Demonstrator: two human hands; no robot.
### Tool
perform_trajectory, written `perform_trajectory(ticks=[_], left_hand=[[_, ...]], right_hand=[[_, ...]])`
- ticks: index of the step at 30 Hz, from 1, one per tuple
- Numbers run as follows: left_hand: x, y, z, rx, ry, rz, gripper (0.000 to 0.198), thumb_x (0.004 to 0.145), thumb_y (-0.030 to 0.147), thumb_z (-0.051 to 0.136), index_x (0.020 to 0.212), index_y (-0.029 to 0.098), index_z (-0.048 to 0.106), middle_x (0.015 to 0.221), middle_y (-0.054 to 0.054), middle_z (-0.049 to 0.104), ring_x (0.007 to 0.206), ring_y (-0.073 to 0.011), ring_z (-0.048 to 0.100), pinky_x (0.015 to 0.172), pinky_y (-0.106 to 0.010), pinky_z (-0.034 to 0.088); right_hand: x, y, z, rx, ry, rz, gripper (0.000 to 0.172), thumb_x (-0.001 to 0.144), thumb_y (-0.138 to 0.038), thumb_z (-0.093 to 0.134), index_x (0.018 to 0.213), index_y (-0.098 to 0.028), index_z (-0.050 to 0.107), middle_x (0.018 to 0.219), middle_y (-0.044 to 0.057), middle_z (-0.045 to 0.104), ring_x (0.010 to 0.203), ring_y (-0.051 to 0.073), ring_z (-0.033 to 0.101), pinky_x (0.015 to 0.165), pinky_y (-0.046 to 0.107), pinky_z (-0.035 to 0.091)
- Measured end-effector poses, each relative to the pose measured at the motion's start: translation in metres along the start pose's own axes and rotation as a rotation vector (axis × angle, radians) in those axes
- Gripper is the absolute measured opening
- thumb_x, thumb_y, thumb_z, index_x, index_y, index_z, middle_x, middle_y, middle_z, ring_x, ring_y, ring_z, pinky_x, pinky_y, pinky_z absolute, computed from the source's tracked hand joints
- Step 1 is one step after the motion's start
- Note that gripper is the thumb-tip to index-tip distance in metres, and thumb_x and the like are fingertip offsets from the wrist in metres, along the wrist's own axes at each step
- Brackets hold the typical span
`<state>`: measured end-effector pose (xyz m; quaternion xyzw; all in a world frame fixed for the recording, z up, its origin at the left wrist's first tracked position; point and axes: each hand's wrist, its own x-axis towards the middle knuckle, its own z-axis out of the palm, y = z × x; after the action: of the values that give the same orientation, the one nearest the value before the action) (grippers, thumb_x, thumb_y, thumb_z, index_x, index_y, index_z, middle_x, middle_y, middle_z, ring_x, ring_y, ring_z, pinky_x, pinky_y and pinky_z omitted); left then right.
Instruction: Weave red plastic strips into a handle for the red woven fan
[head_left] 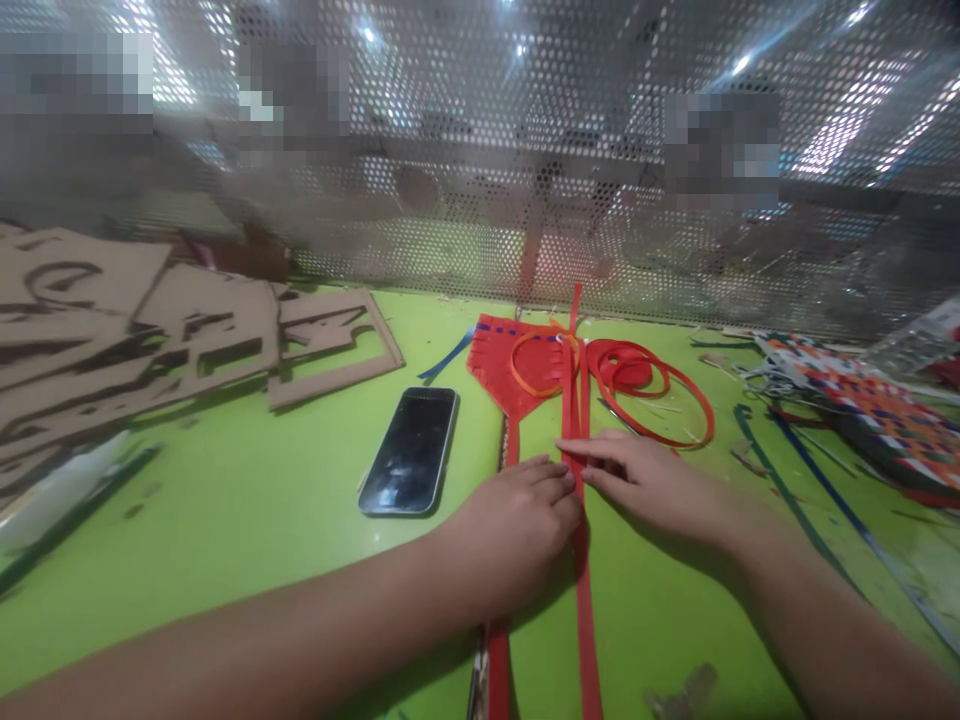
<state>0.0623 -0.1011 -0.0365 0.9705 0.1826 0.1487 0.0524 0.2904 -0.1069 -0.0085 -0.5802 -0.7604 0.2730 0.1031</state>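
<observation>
We list first the left hand (510, 530) and the right hand (645, 485), both lying palm-down and open, neither pinching; the left fingertips (561, 482) and right fingertips (577, 450) meet from opposite sides on a long red plastic strip (579, 600), pressing on it. That strip runs straight between our hands, from the near edge of the view to well beyond the fingertips. Directly ahead of the grip lies a red woven panel (510, 360) with a dashed blue line along its far edge, its narrow red stem (511, 445) passing just left of the strip and under the left wrist. An orange strip loop (534, 365) sits on the panel, and a coiled red strip (645, 375) lies just ahead of the right hand. Left of the left hand rests a black smartphone (409, 450); farther left lie cardboard cutouts (202, 330). Well right of the right hand are a multicoloured woven mat (877, 410) and a long dark blue strip (814, 490). All of this lies on a green tabletop (225, 610), with a perforated metal screen (480, 250) along its far side.
</observation>
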Motion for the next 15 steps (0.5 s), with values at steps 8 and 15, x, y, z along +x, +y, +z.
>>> perform_trajectory(ticks=[8, 15], left_hand=[[0.003, 0.005, -0.010, -0.031, -0.053, -0.070, 0.030, 0.101, 0.020, 0.055, 0.122, 0.007, 0.074, 0.118, -0.016, 0.078, 0.117, -0.0297, 0.070, 0.114, -0.044, 0.053], [0.002, 0.007, -0.007, 0.014, -0.051, -0.059, 0.038, 0.102, 0.021, 0.055, 0.134, 0.004, 0.069, 0.125, -0.018, 0.076, 0.123, -0.0305, 0.068, 0.118, -0.044, 0.049]], right_hand=[[-0.001, 0.002, 0.001, -0.009, 0.000, 0.008, 0.045, 0.107, -0.037, 0.053, 0.150, -0.029, 0.066, 0.146, 0.010, 0.070, 0.131, 0.028, 0.065, 0.114, 0.049, 0.050], [-0.001, 0.003, 0.002, -0.017, 0.014, -0.007, 0.044, 0.107, -0.035, 0.054, 0.148, -0.029, 0.068, 0.144, 0.010, 0.071, 0.131, 0.029, 0.065, 0.115, 0.049, 0.049]])
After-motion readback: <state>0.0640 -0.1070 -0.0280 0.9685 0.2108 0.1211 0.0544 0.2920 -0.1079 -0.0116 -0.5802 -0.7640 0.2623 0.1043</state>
